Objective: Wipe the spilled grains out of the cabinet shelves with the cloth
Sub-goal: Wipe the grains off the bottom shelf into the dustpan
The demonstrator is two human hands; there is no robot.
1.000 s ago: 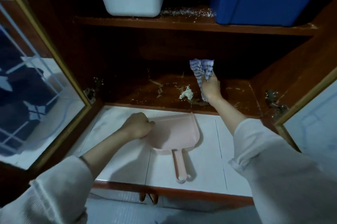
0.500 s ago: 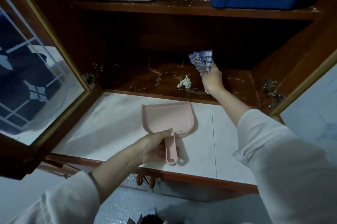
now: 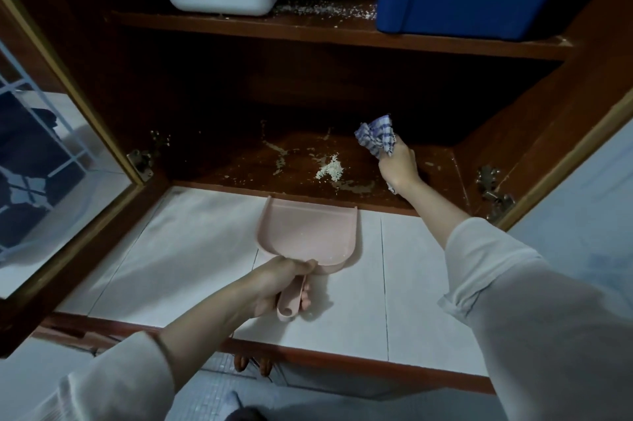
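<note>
Since blue-and-white checked cloth (image 3: 375,139) looks soft, light, bunched: best gripped as wad, loose end down for sweeping. Now right hand (image 3: 397,169) fisted round it, beyond pink plastic dustpan (image 3: 306,232), to right. Just beyond dustpan lip: small pile of pale grains (image 3: 329,170). On dustpan handle: left hand (image 3: 277,285), curled tight.

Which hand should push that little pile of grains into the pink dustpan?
The right hand, probably. It grips the cloth at the lower shelf, just right of the grain pile. The left hand is busy gripping the dustpan handle, its mouth at the shelf edge in front of the pile.
</note>
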